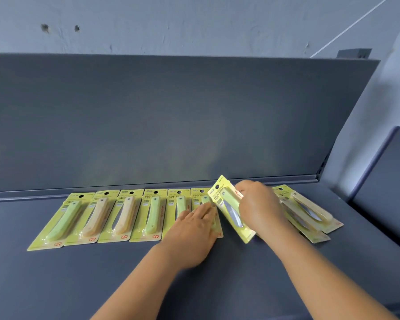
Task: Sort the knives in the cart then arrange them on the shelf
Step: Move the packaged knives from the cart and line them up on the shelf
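Several fruit knives in yellow-green blister cards lie side by side in a row [116, 217] on the dark grey shelf [102, 278], some with green handles, some with beige. My left hand [192, 229] lies flat with straight fingers on the rightmost cards of the row [202, 199]. My right hand [261, 210] grips a green-handled knife pack [228, 206], tilted and lifted just right of the row. A small pile of knife packs [307, 212] lies further right, partly hidden behind my right wrist.
The shelf's upright back panel [171, 116] rises right behind the row. A second dark shelf section [383, 181] adjoins at the right. A pale blue wall [194, 21] is above. Bare shelf surface lies in front of the packs.
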Demonstrator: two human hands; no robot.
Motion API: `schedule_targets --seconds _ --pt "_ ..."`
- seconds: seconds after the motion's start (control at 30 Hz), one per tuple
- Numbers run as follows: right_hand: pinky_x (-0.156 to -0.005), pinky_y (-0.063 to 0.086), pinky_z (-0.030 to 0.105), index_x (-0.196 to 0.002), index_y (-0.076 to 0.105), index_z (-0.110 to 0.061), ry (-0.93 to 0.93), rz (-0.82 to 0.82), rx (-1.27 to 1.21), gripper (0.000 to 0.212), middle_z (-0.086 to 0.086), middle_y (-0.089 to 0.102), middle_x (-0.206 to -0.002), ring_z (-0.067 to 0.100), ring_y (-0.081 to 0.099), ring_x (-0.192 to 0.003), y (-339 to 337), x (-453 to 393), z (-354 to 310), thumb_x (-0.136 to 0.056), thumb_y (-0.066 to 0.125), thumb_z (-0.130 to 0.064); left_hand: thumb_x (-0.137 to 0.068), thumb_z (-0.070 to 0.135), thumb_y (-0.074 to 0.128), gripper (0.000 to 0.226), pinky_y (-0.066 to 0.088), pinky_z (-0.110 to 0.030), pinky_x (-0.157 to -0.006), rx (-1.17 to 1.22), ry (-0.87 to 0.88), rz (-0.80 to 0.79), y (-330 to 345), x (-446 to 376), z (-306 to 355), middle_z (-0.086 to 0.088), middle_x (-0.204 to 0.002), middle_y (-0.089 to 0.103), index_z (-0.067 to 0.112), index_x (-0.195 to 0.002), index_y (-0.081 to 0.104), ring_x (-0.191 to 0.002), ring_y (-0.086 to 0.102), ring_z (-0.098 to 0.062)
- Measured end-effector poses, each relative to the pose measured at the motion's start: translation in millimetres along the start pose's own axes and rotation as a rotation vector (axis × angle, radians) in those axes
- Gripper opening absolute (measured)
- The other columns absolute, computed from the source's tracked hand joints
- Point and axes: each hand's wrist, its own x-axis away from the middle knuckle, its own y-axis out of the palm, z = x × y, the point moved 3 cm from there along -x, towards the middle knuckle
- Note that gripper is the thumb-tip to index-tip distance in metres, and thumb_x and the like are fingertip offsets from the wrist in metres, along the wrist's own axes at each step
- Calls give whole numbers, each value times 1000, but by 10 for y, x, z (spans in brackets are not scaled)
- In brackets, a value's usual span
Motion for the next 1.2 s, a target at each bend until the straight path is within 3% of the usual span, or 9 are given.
schedule_targets --seconds 0.07,0.2,0.33,0.43,0.53,0.77,1.0,1.2 --pt "-79 45 31 -118 60 -14 43 -3 -67 46 4 61 -116 27 55 -106 130 -1 6 -82 39 8 -103 33 28 55 8 -28 -115 1 12 6 14 -8 -9 5 -159 6 16 -152 11 -143 16 -16" --pt "-75 40 28 -110 61 -16 33 -65 32 34 5 57 -115 25 50 -103 257 20 36 -88 41 1 -102 32 30 56 7 -30 -117 10 16 18 24 -14 -33 4 -159 6 16 -152 10 -144 16 -16" --pt "-94 37 27 -127 54 -27 -81 -94 101 45 -6 43 -138 19 39 -126 103 86 222 -91 42 -4 -101 34 30 58 5 -34 -119 23 51 49 -5 -58 38 4 -160 3 19 -152 7 -146 9 -14" --pt "-102 34 32 -123 56 -29 -210 -254 251 36 -9 39 -140 19 35 -127 54 150 400 -92 42 -15 -100 47 31 65 3 -36 -118 -9 114 -3 -24 -147 215 2 -161 2 21 -153 4 -147 3 -15" --pt "-107 30 34 -133 47 -31 -262 -352 288 37 -14 22 -148 18 27 -132 92 180 519 -96 40 -25 -97 54 30 70 5 -39 -118 -61 135 -66 21 -246 313 1 -161 0 20 -153 5 -148 0 -17" --pt "-110 26 37 -143 33 -30 -199 -339 272 42 -9 12 -152 25 22 -131 171 49 616 -101 32 -32 -97 56 28 69 4 -34 -118 -78 101 -79 96 -351 241 4 -161 -6 23 -153 3 -147 4 -17" --pt "-106 28 37 -135 41 -23 -144 -272 288 36 2 20 -147 27 25 -126 293 -195 576 -101 34 -34 -97 58 25 69 3 -33 -117 -78 90 -55 129 -358 214 5 -161 -6 25 -153 1 -147 4 -15" --pt "-109 27 38 -135 41 -23 -131 -246 263 38 2 19 -147 27 22 -129 381 -248 504 -101 31 -37 -97 58 26 69 5 -33 -117 -83 82 -52 127 -395 212 4 -161 -5 24 -153 3 -147 4 -15"
